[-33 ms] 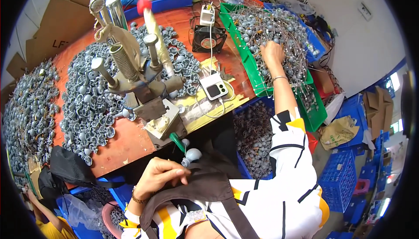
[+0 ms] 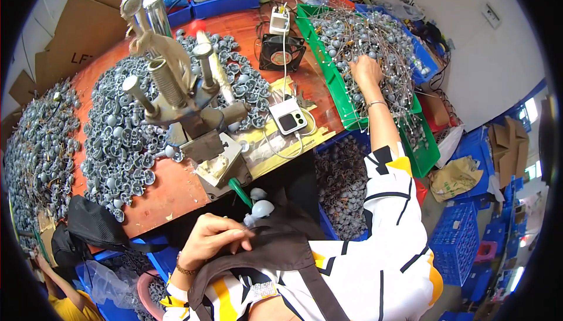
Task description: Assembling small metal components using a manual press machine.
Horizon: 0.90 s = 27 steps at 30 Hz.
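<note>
My right hand (image 2: 365, 71) reaches into a long green bin (image 2: 328, 89) heaped with grey round pieces on thin wires (image 2: 390, 45). Its fingers are curled down among them; what they grip is hidden. Close to my apron, my left hand (image 2: 217, 240) has its fingers curled in; anything inside cannot be made out. Just beyond its fingertips is a grey ball-shaped piece (image 2: 263, 209), with another grey piece (image 2: 257, 193) behind it near a green handle (image 2: 239, 192). A metal hand press (image 2: 190, 115) stands ahead, its red-knobbed lever (image 2: 198, 26) leaning back.
Grey caps (image 2: 117, 151) cover much of the red tabletop (image 2: 158, 203). A small fan (image 2: 281, 52) and a white device with a cable (image 2: 288, 115) stand between press and bin. Below the table edge is a blue crate (image 2: 325, 221) of pieces. Another person's arm (image 2: 61, 277) shows lower left.
The press lever's red knob has shifted slightly down and back. The grey ball-shaped piece and the one behind it have moved a little to the right. Both my hands stay nearly still.
</note>
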### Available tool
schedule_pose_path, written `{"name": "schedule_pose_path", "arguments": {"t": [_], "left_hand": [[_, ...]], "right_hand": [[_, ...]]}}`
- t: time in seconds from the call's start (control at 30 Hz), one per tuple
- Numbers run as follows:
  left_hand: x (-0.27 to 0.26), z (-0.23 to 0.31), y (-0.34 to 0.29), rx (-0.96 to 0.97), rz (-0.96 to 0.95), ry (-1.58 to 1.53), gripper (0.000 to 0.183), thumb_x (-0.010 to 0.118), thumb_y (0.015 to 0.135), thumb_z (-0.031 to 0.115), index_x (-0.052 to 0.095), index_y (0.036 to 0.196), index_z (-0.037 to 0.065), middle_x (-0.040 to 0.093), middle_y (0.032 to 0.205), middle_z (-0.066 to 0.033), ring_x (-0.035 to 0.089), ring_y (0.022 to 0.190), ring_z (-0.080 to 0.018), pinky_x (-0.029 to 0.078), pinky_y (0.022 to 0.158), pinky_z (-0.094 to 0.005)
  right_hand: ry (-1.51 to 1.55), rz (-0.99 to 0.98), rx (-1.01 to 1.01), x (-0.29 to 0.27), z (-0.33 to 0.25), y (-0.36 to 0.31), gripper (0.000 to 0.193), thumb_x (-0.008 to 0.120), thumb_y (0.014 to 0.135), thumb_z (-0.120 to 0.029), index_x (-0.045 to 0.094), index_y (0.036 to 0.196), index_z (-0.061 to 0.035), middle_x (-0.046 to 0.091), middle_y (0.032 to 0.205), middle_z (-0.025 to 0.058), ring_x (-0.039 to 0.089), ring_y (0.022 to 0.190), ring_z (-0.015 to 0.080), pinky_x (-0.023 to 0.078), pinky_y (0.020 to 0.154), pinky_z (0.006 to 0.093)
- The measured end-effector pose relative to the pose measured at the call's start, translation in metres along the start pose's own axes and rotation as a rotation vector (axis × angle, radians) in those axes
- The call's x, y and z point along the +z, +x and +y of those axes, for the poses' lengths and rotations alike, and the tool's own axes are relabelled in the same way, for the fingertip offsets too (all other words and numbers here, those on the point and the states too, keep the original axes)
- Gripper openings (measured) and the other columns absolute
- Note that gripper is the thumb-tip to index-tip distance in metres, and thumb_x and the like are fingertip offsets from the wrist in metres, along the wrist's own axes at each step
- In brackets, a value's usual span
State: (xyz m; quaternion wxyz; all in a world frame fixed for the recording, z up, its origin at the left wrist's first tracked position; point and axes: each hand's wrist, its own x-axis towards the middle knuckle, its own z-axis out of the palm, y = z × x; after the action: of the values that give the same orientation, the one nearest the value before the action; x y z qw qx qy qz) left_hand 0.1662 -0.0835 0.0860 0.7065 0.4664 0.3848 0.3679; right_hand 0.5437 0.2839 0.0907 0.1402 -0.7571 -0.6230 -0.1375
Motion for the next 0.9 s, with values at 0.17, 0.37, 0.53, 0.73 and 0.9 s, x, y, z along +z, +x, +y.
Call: {"name": "schedule_pose_path", "arguments": {"t": [0.17, 0.37, 0.53, 0.73, 0.9], "left_hand": [[-0.051, 0.008, -0.046, 0.484, 0.649, -0.21, 0.021, 0.061, 0.091, 0.018, 0.066, 0.089, -0.002, 0.066, 0.069, -0.0135, 0.059, 0.048, -0.0151, 0.048, 0.045, -0.0231], [-0.241, 0.106, -0.17, 1.24, 1.342, -0.155, 0.048, 0.047, 0.099, 0.027, 0.036, 0.135, -0.002, 0.049, 0.13, -0.0197, 0.05, 0.122, -0.0309, 0.044, 0.105, -0.0421], [-0.266, 0.028, -0.14, 0.945, 1.404, -0.06, 0.028, 0.051, 0.095, 0.013, 0.056, 0.119, -0.001, 0.06, 0.119, -0.013, 0.061, 0.102, -0.0222, 0.049, 0.088, -0.0327], [-0.153, -0.065, -0.036, 0.468, 1.217, 0.094, 0.021, 0.056, 0.095, 0.011, 0.065, 0.112, 0.002, 0.067, 0.1, -0.0039, 0.06, 0.078, -0.0083, 0.05, 0.07, -0.0226], [-0.126, -0.082, -0.01, 0.492, 1.148, 0.19, 0.019, 0.056, 0.095, 0.01, 0.066, 0.11, 0.002, 0.067, 0.101, -0.003, 0.06, 0.08, -0.0082, 0.05, 0.07, -0.021]], "right_hand": [[0.19, -0.165, 0.119, -0.004, 0.001, 0.024, 0.027, 0.065, 0.078, -0.037, 0.073, 0.09, -0.0135, 0.069, 0.1, 0.0155, 0.066, 0.093, 0.0357, 0.053, 0.081, 0.0455], [0.323, -0.066, -0.052, -0.055, 0.003, 0.06, 0.026, 0.064, 0.074, -0.037, 0.072, 0.075, -0.0124, 0.069, 0.079, 0.0143, 0.067, 0.075, 0.0303, 0.052, 0.069, 0.0404], [0.252, 0.002, -0.231, -0.049, 0.008, 0.075, 0.026, 0.068, 0.078, -0.037, 0.074, 0.082, -0.012, 0.07, 0.084, 0.0124, 0.068, 0.08, 0.0307, 0.053, 0.074, 0.0411], [0.105, -0.327, 0.031, 0.017, -0.01, 0.063, 0.031, 0.068, 0.076, -0.036, 0.074, 0.076, -0.0055, 0.072, 0.083, 0.0123, 0.069, 0.079, 0.028, 0.053, 0.078, 0.037], [0.478, -0.206, 0.151, 0.053, 0.023, 0.097, 0.024, 0.066, 0.079, -0.02, 0.066, 0.072, 0.0028, 0.065, 0.064, 0.0112, 0.062, 0.055, 0.0182, 0.046, 0.052, 0.0353]]}}
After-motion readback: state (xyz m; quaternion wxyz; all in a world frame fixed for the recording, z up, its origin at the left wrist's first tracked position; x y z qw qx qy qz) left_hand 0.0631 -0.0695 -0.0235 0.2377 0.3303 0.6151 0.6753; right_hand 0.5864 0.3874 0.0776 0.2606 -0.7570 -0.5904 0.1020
